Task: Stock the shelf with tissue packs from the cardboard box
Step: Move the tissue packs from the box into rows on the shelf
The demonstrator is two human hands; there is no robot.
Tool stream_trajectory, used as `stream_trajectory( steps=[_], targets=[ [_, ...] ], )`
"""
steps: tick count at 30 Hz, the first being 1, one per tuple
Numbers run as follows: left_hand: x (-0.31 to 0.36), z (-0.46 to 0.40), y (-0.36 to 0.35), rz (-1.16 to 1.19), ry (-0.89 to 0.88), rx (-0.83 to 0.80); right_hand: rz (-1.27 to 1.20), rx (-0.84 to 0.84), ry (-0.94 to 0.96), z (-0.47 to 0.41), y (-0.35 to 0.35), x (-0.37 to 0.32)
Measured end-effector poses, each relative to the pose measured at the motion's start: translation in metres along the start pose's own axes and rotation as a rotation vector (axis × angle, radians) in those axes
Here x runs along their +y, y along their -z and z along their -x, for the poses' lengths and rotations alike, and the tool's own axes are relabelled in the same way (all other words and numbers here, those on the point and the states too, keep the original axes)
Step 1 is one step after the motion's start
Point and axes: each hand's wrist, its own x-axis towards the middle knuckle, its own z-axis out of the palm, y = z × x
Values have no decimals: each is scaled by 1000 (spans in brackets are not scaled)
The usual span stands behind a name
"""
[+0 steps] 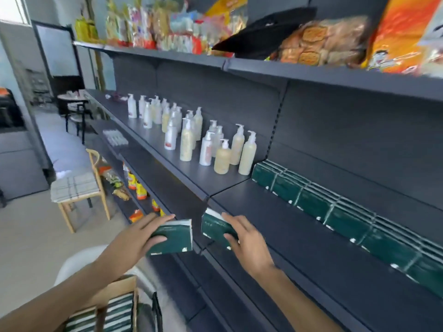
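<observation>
Both hands are carrying one dark green tissue pack each, lower centre of frame. The left hand (pixel 141 236) is gripping its tissue pack (pixel 173 237) with fingers across the top and thumb curled on the near face, hanging off the shelf edge over the aisle. The right hand (pixel 244 238) is holding the second tissue pack (pixel 214 227) the same way, tilted, right at the front lip of the shelf (pixel 299 248). The row of stocked packs (pixel 335 207) is sitting along the back wall, right of frame. The cardboard box (pixel 115 305), bottom left, is showing more packs inside.

Risks: the left pack is over open air, so a loose grip drops it to the floor. The right pack could catch the lip and tip. Reaching back left could knock the pump bottles (pixel 223 149) standing just beside the row's end.
</observation>
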Motion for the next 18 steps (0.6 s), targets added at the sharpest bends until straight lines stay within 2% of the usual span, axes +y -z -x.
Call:
stream_trajectory(
  steps=[9,18],
  targets=[
    [123,-107,-29,36,-249,88,134,108,23,36,144,75],
    [238,-171,-95,163,-454,91,216,198,-209,116,235,130]
  ],
)
